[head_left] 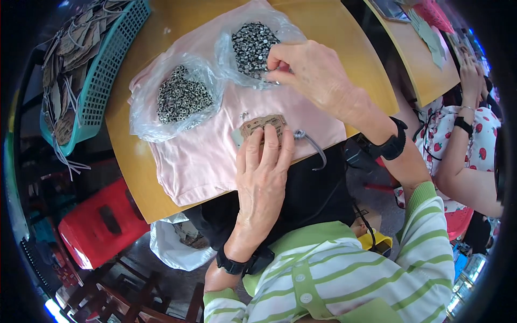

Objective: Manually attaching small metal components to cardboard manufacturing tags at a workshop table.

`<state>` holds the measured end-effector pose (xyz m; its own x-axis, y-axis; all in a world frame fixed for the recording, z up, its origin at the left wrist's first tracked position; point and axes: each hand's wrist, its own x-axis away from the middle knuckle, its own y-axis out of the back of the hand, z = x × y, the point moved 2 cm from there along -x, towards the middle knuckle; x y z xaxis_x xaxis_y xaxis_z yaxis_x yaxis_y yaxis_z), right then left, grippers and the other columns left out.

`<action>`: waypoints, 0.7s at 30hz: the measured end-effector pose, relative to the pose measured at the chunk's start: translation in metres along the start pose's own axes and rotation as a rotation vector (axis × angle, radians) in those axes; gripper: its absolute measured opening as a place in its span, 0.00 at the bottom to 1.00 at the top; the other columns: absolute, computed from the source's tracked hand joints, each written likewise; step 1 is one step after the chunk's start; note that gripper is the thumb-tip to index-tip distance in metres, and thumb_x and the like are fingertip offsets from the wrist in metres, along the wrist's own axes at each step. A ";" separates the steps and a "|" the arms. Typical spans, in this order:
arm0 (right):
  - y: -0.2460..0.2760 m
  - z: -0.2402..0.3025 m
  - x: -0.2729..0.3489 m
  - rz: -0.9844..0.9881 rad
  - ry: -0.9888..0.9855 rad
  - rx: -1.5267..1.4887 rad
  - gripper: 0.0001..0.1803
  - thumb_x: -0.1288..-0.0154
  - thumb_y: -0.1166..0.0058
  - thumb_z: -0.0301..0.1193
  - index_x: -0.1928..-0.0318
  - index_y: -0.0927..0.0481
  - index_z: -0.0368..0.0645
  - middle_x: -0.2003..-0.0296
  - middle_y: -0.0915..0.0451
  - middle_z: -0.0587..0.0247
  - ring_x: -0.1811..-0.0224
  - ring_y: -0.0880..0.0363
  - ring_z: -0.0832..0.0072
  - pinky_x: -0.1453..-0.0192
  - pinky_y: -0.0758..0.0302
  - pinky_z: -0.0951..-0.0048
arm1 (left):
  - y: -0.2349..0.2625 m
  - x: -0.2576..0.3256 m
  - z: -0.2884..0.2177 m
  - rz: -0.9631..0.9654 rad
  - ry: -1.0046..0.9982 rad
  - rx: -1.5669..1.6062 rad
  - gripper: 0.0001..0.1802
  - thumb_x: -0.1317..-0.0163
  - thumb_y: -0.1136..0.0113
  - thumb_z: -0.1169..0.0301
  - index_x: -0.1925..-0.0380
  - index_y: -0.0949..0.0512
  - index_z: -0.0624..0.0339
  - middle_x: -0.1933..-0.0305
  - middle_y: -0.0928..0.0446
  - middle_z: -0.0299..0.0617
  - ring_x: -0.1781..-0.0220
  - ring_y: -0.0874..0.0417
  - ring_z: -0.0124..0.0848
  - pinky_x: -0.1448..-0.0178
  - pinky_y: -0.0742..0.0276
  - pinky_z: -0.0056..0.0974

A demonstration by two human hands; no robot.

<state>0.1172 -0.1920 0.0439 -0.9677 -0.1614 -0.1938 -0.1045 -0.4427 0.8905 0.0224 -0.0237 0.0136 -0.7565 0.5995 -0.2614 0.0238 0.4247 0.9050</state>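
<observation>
My left hand [261, 177] lies over a small brown printed tag [256, 124], its outstretched fingers pressing the tag onto a pink cloth [186, 175]. A grey cord [320, 148] with a knot trails beside those fingers over the table edge. At the right-hand clear plastic bag [226, 59], my right hand [315, 70] pinches thumb and fingers together beside a heap of small shiny metal caps [253, 46]. Whatever is between the fingertips is too small to make out. Left of it, another plastic bag [142, 113] holds small metal rings [184, 99]. Some loose metal pieces [244, 115] rest above the tag.
A teal basket [105, 72] of brown tags and cords stands at the left of the wooden table [134, 188]. Below are a red plastic stool [99, 226] and a white bag-lined container [167, 250]. Another person [479, 134] sits at right by a second table [425, 81].
</observation>
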 end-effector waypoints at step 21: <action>-0.002 -0.009 -0.004 -0.052 -0.064 -0.134 0.06 0.39 0.43 0.29 0.64 0.18 0.40 0.76 0.21 0.60 0.75 0.24 0.72 0.67 0.27 0.70 | -0.007 0.003 0.000 -0.001 0.065 0.048 0.34 0.49 0.46 0.80 0.37 0.31 0.56 0.39 0.33 0.44 0.38 0.32 0.44 0.35 0.34 0.46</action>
<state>0.1236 -0.1982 0.0398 -0.9750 -0.0806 -0.2073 -0.1270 -0.5636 0.8162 0.0198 -0.0243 0.0064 -0.7974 0.5543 -0.2386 0.0531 0.4583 0.8872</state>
